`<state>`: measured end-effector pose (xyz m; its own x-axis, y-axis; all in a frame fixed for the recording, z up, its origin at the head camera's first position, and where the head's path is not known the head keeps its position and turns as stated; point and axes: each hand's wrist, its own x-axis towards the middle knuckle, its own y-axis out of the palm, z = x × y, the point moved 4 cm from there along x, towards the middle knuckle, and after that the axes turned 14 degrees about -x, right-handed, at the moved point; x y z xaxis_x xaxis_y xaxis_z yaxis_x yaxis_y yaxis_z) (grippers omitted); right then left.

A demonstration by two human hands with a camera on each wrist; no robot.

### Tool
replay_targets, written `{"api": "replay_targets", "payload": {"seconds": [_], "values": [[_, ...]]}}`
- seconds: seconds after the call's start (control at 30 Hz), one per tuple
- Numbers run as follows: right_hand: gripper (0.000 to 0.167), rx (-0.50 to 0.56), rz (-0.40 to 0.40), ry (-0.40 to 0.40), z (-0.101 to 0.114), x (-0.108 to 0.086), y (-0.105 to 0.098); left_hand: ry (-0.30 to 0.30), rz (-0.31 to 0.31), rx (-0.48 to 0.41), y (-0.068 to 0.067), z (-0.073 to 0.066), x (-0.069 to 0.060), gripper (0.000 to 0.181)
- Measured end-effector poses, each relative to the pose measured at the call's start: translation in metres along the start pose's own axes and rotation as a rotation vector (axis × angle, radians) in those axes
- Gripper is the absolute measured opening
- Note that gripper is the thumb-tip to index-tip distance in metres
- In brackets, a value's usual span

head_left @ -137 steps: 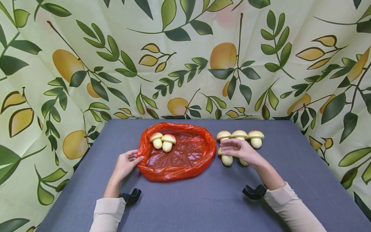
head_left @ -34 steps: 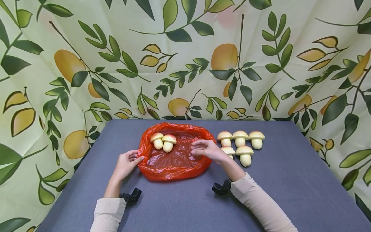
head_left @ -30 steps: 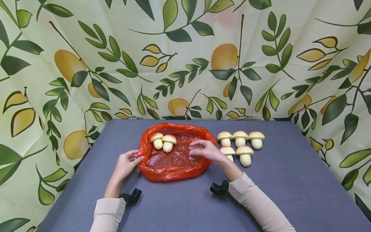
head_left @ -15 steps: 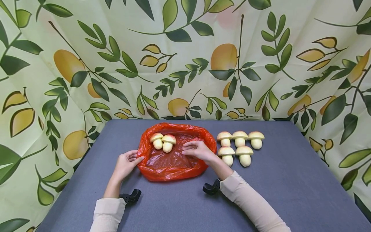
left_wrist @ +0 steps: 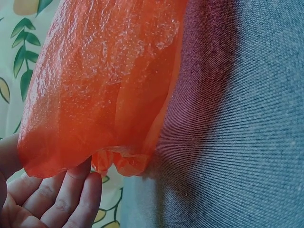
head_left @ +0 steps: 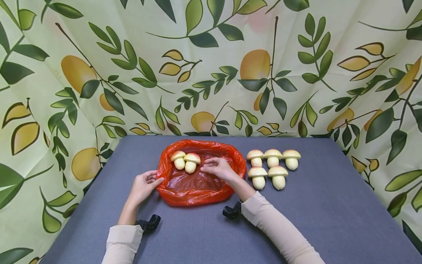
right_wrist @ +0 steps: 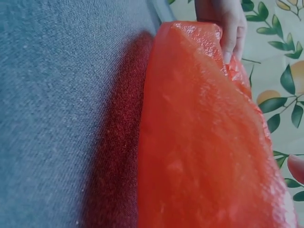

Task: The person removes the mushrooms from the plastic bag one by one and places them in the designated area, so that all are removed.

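A red plastic bag [head_left: 197, 200] lies spread on the table, its mouth rolled open toward me. Two mushrooms [head_left: 190, 163] with cream stems and reddish-yellow caps rest side by side at its left inside. My left hand [head_left: 141, 187] grips the bag's left edge; in the left wrist view its fingers [left_wrist: 66, 197] and thumb lie about the red film. Over the bag's mouth is my right hand [head_left: 222, 170], fingers extended just right of the two mushrooms. Nothing shows between its fingers and thumb. Only a fingertip of it appears in the right wrist view.
To the right of the bag, several more mushrooms [head_left: 278, 178] lie in two rows on the grey table [head_left: 184, 234]. A leaf-and-fruit patterned cloth [head_left: 211, 80] hangs behind and at both sides. Black wrist cameras [head_left: 150, 223] sit under both wrists.
My right hand has moved from the mushrooms at the right leftward over the bag, close to the two inside. My left hand stays at the bag's edge. The mushrooms have not visibly moved.
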<state>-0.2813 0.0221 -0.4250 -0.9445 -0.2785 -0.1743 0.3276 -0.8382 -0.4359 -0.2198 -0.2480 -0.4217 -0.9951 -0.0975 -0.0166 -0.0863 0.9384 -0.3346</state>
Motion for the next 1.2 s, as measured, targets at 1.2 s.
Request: {"api": "replay_targets", "payload": {"seconds": [1.2], "values": [[0.057,-0.053,-0.078,0.090,0.009,0.048,0.021,-0.012,0.000,-0.004,0.000,0.002,0.001,0.039]]}}
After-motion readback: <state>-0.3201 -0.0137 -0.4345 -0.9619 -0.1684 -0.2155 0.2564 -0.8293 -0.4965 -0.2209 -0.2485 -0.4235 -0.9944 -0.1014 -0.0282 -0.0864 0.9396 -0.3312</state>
